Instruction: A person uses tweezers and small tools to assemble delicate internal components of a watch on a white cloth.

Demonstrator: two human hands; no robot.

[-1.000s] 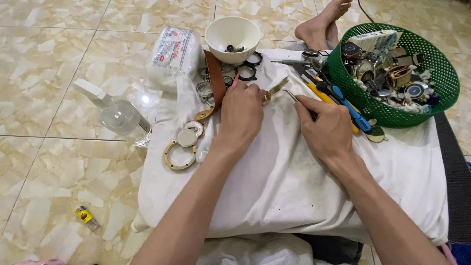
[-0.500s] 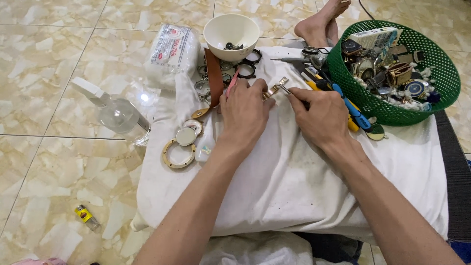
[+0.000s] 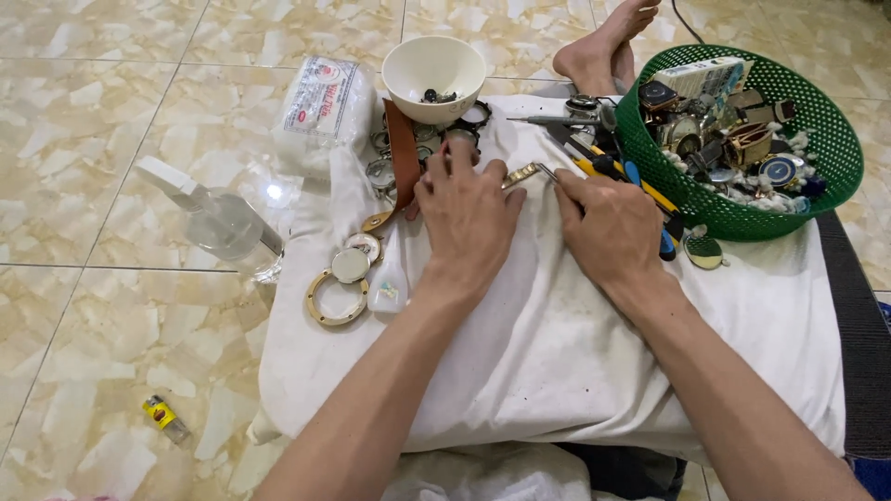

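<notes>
Metal watch band (image 3: 522, 173) between left hand (image 3: 469, 218), right hand (image 3: 608, 227) grip.

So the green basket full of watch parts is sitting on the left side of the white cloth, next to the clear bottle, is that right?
Not quite. The head view shows the green basket of watch parts on the right side of the white cloth, beside the right hand. The clear bottle lies off the cloth on the floor at the left, far from the basket.
</notes>
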